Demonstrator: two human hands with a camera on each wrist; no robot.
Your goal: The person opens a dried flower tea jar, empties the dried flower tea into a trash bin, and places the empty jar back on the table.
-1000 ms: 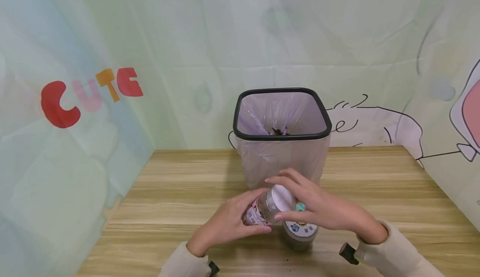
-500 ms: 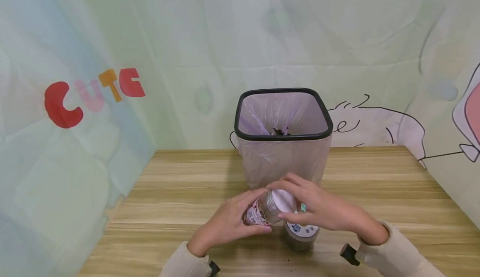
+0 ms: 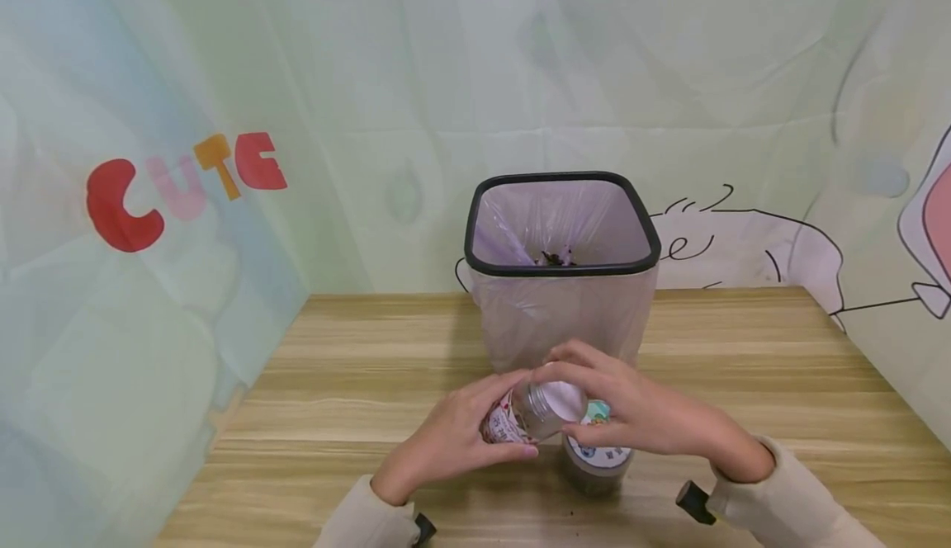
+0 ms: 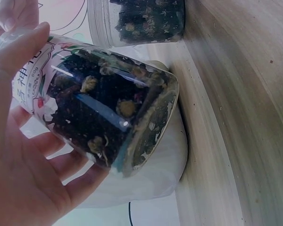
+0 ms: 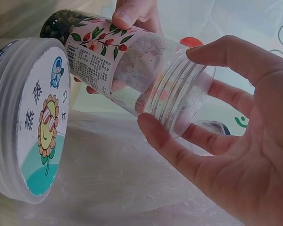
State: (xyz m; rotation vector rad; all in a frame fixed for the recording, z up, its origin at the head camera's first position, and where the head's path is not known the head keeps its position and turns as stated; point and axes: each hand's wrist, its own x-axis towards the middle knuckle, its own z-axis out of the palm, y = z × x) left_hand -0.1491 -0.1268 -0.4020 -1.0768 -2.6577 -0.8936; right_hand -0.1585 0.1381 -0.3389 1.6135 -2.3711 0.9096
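My left hand (image 3: 449, 432) holds a clear jar (image 3: 513, 420) with a floral label, tilted with its lidded end up to the right. In the left wrist view, dark dried tea with small pale buds (image 4: 127, 108) lies toward its base. My right hand (image 3: 631, 403) grips the clear screw lid (image 5: 195, 96) at the jar's other end, thumb and fingers around its rim. Close under the right hand stands a second jar (image 3: 594, 482) of dark contents. Its white lid (image 5: 47, 127) bears a sunflower in sunglasses.
Behind the hands stands a bin (image 3: 565, 317) with a black rim and a clear liner, some dark scraps (image 3: 553, 259) inside. Small crumbs lie on the wooden table (image 3: 357, 366) near its front. A printed curtain (image 3: 401, 77) surrounds the table on the back and sides.
My right hand's thumb and fingers have shifted slightly to the right around the lid and drawn closer on it. My left hand and the jar have stayed nearly in place.
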